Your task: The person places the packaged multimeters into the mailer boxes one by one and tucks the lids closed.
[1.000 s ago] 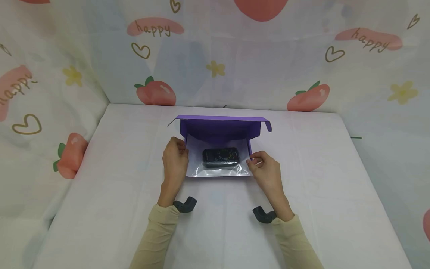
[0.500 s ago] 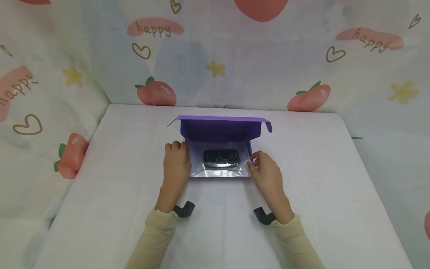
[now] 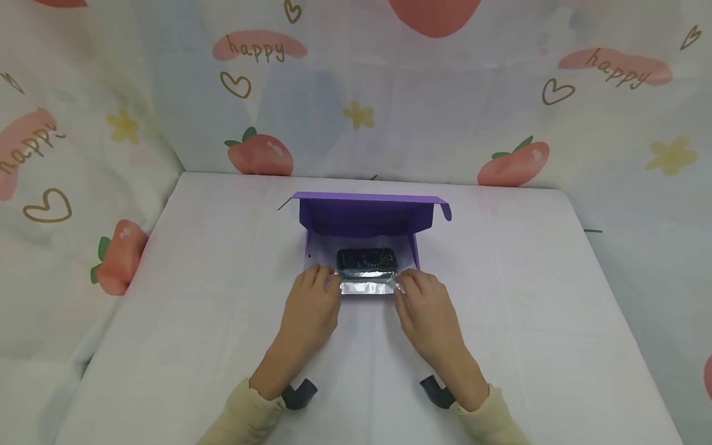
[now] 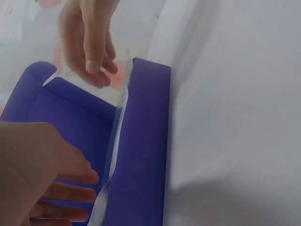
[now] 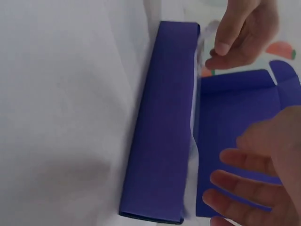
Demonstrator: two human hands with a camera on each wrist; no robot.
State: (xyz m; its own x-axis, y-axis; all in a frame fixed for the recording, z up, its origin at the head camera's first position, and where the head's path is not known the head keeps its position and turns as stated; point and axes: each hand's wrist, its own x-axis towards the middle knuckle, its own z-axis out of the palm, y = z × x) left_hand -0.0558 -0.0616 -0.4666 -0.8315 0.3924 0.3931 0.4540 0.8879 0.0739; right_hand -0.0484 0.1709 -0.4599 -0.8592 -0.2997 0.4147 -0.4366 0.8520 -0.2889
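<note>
A purple cardboard box stands with its lid raised at the back. Inside lies a black multimeter with a ring of dial markings, on a shiny plastic sheet or bag that reaches the front rim. My left hand is over the box's front left part, fingers bent loosely by the plastic. At the front right, my right hand hovers likewise, its fingers apart in the right wrist view. Both wrist views show the box's front wall and no object gripped between the fingers.
A white cloth covers the table. Behind and beside it hangs a printed curtain with fruit and hearts. Dark curved wrist mounts stick out at both wrists. The lid's side flap juts out to the right.
Both hands have moved from the box's side walls inward and toward me, to over its front corners. The left hand let go of the left side. The box and multimeter stay in place.
</note>
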